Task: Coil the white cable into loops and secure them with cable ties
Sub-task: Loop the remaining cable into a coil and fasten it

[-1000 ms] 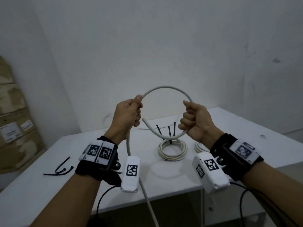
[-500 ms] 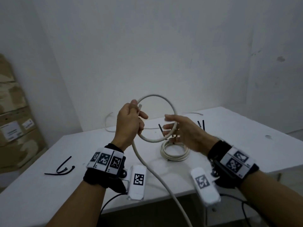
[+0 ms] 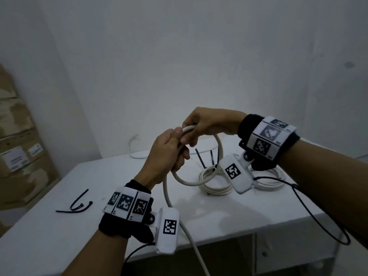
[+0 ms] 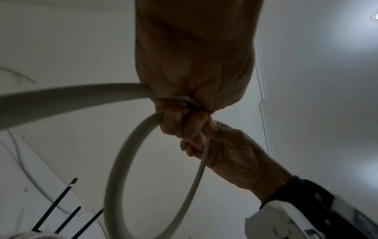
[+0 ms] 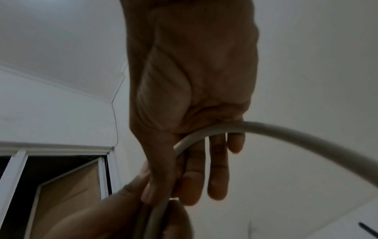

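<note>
Both hands meet above the white table point(image 3: 59, 236) on the white cable point(image 3: 220, 148). My left hand point(image 3: 180, 154) grips the gathered strands in a fist, thumb on top. From above, my right hand point(image 3: 189, 134) pinches the cable's upper strand against that fist. One round loop hangs below the hands. The free length point(image 3: 166, 192) drops from the left fist and runs off the table's front edge. In the left wrist view the loop point(image 4: 120, 169) hangs under the curled left hand point(image 4: 180, 119). In the right wrist view the cable point(image 5: 286, 134) runs between thumb and fingers of the right hand point(image 5: 169, 194).
A tied cable coil point(image 3: 215, 186) lies mid-table with black cable ties point(image 3: 200, 158) sticking up. A second coil point(image 3: 266, 182) sits behind my right wrist. Loose black ties point(image 3: 79, 204) lie at the left. Another white cable point(image 3: 135, 154) lies by the wall, near cardboard boxes point(image 3: 16, 156).
My right hand has slid off the loop's right side and come up over the left fist, carrying the cable with it. The loop has grown smaller and now hangs below the hands.
</note>
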`<action>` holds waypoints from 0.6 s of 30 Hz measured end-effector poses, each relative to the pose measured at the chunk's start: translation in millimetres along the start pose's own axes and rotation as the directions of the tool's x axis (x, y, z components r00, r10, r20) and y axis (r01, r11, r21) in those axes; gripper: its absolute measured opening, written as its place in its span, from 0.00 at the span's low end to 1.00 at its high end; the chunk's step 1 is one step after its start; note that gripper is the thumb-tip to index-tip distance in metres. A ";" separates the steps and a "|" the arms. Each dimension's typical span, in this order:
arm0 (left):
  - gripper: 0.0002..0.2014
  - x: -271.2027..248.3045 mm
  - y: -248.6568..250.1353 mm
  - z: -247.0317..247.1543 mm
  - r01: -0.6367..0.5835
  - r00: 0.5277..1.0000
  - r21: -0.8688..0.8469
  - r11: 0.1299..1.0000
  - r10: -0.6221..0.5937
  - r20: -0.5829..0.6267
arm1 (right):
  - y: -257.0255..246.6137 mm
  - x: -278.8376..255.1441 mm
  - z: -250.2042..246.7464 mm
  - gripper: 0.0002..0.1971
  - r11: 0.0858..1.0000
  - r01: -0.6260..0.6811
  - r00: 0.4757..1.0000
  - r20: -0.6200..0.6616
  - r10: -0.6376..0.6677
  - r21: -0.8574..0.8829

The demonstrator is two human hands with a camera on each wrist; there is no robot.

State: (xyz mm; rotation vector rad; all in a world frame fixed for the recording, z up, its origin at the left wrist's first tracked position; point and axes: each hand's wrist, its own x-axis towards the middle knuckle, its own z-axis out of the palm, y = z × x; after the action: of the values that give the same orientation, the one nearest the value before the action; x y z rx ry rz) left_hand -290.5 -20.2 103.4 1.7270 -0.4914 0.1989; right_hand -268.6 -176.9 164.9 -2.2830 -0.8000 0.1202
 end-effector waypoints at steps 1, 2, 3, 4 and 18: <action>0.20 -0.3 -0.4 -1.8 0.004 1.000 -0.025 1.000 -0.004 -0.004 | -1.4 1.1 0.8 0.06 1.000 0.014 1.000 -0.013 -0.013 0.012; 0.19 -1.1 -0.6 -3.6 0.009 1.000 -0.050 0.999 -0.010 -0.015 | -1.7 2.5 1.4 0.07 0.999 0.029 0.999 -0.041 -0.028 0.024; 0.18 -2.0 -0.9 -5.8 0.010 0.999 -0.072 0.997 -0.012 -0.031 | -1.8 3.7 2.3 0.08 0.998 0.044 0.997 -0.072 -0.041 0.038; 0.17 -3.4 -1.8 -7.9 0.006 0.999 -0.085 0.996 -0.010 -0.049 | -0.4 5.3 4.4 0.09 0.997 0.052 0.995 -0.094 -0.046 0.064; 0.14 -4.8 -26.2 -11.1 0.006 0.970 -0.237 0.972 -0.064 -0.236 | 29.5 23.3 51.8 0.14 0.998 -0.023 0.863 -0.504 -0.005 -0.050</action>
State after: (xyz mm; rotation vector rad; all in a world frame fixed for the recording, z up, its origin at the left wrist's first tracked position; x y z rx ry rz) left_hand -282.1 -4.7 80.6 1.4557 -0.2909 0.3100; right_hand -250.2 -149.3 110.2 -2.2157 -0.5158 -0.4878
